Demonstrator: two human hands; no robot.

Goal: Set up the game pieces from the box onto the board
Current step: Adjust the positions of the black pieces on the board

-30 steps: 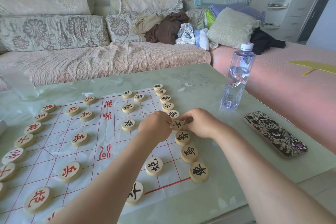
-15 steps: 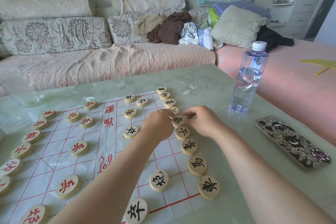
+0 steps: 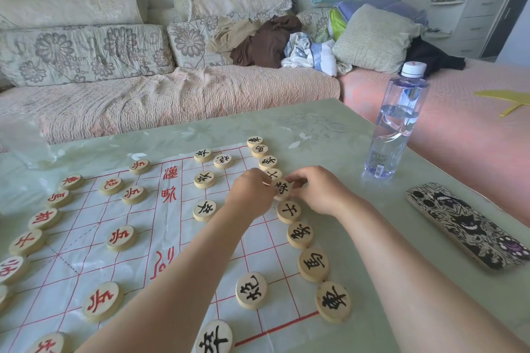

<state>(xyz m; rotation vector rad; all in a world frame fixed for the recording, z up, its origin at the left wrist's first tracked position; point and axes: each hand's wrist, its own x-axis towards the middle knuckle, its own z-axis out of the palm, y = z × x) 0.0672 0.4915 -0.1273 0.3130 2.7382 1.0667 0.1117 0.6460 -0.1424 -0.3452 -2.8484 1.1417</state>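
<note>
Green tabletop (image 3: 329, 135) carried the board (image 3: 86, 238). Along the board's right edge ran the black back row; its centre piece (image 3: 282, 188) sat pinched between left hand (image 3: 252, 195) and right hand (image 3: 318, 190), both equally near, fingers narrow.

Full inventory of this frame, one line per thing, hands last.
Board: one, white sheet with red grid, on the table.
Black-lettered pieces: at least fourteen visible, wooden, right side of board.
Red-lettered pieces: about thirteen visible, wooden, left side.
Table: one, pale green.
Water bottle: one, clear, white cap, upright at table's right.
Phone: one, black-and-white patterned case, right edge.
Sofa: floral cushions, clothes piled on it.
Left hand: touching a black-lettered piece.
Right hand: touching that same piece.
</note>
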